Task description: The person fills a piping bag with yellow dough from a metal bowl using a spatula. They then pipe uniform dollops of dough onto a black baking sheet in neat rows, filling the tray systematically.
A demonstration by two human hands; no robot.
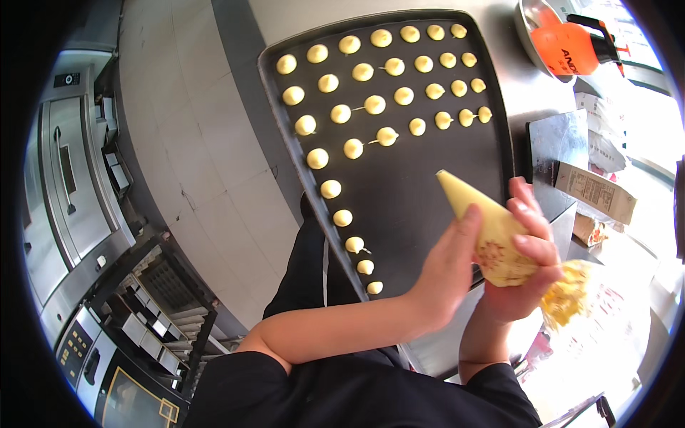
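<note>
My right hand (512, 300) grips the wide upper part of a plastic piping bag (495, 235) filled with pale yellow batter. My left hand (445, 267) is against the bag's side, its thumb lying along it. Some fingers overlap around the bag, so part of each grip is hidden. The bag's tip points up and left, over a bare part of a dark baking tray (428, 198). Piped batter mounds (403, 96) stand in rows across the tray's far part and down its left side. Several have small tails, and a few are joined by thin strands.
An orange spray bottle (564, 48) rests in a metal bowl (527, 37) at the far right. A dark flat panel (556, 142) and a printed carton (596, 192) lie right of the tray. Steel ovens (72, 171) and a rack (160, 315) stand left across the tiled floor.
</note>
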